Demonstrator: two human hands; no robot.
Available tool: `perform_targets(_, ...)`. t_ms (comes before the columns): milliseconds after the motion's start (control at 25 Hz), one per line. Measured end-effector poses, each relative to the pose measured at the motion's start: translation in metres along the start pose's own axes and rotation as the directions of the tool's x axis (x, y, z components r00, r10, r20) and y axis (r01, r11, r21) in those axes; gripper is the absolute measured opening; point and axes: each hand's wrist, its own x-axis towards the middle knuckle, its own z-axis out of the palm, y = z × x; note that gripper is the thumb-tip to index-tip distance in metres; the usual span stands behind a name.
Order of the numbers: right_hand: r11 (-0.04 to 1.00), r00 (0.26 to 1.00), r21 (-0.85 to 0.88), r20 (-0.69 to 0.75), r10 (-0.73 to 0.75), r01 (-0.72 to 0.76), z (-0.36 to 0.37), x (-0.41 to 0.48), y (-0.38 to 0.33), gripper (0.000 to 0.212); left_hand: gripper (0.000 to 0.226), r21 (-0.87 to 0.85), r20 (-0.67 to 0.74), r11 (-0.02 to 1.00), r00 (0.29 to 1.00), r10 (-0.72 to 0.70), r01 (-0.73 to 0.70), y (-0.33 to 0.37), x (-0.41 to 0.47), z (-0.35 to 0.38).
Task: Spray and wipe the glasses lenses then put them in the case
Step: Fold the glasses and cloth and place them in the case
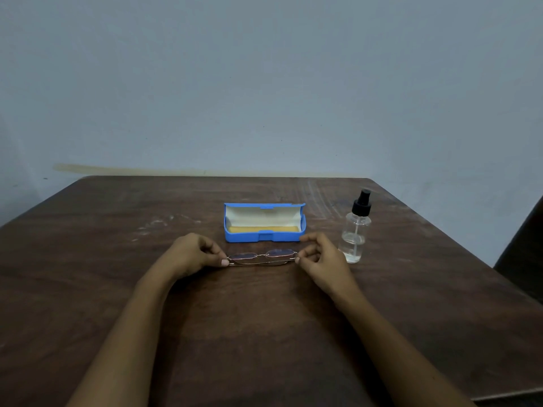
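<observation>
Head view: folded, wire-rimmed glasses (246, 256) are being pinched at each end by the left hand (191, 254) and right hand (324, 261), near the open blue case (264, 238); contact with the table (264, 324) is being obscured.

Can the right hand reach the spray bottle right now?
Probably yes: the spray bottle stands just beside the right hand, nothing between them, though that hand pinches the glasses.
</observation>
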Motion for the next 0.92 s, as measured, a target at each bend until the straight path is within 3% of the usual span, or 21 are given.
perform_targets(160, 0.994, 1.0, 0.108, -0.025, -0.016, 0.019, 0.001, 0.001, 0.002, 0.029, 0.003, -0.047, -0.017, 0.999, 1.0, 0.016, -0.017, 0.001, -0.001, 0.001)
perform_targets(320, 0.968, 0.993, 0.243, -0.115, -0.035, 0.062, 0.0, 0.004, 0.002, 0.029, 0.007, -0.264, -0.048, 0.963, 0.998, 0.041, -0.053, 0.005, -0.004, 0.002)
perform_targets(440, 0.975, 0.97, 0.156, -0.208, -0.124, 0.158, 0.003, 0.002, -0.001, 0.026, 0.011, -0.331, -0.057, 0.94, 0.996, 0.065, -0.08, 0.007, -0.003, 0.001)
perform_targets(520, 0.956, 0.905, -0.034, -0.316, -0.285, 0.29, 0.004, -0.001, -0.005, 0.024, 0.01, -0.355, -0.067, 0.929, 0.994, 0.089, -0.107, 0.008, -0.003, 0.001)
perform_targets(600, 0.839, 0.767, -0.303, -0.347, -0.539, 0.452, 0.003, -0.004, -0.011, 0.018, 0.009, -0.39, -0.084, 0.912, 0.991, 0.102, -0.127, 0.011, -0.004, 0.001)
perform_targets(680, 0.626, 0.6, -0.541, -0.255, -0.758, 0.561, 0.006, -0.007, -0.019, 0.011, 0.011, -0.434, -0.101, 0.889, 0.988, 0.115, -0.147, 0.016, -0.006, 0.003)
perform_targets(760, 0.435, 0.468, -0.675, -0.148, -0.871, 0.595, 0.015, -0.009, -0.027, 0.009, 0.017, -0.464, -0.113, 0.874, 0.989, 0.101, -0.142, 0.021, -0.007, 0.005)
perform_targets(840, 0.302, 0.406, -0.749, -0.048, -0.913, 0.589, 0.024, -0.007, -0.031, 0.01, 0.023, -0.476, -0.116, 0.872, 0.991, 0.072, -0.119, 0.023, -0.006, 0.007)
perform_targets(920, 0.215, 0.39, -0.801, 0.025, -0.921, 0.559, 0.029, -0.004, -0.031, 0.008, 0.019, -0.493, -0.091, 0.865, 0.994, 0.056, -0.094, 0.025, -0.006, 0.008)
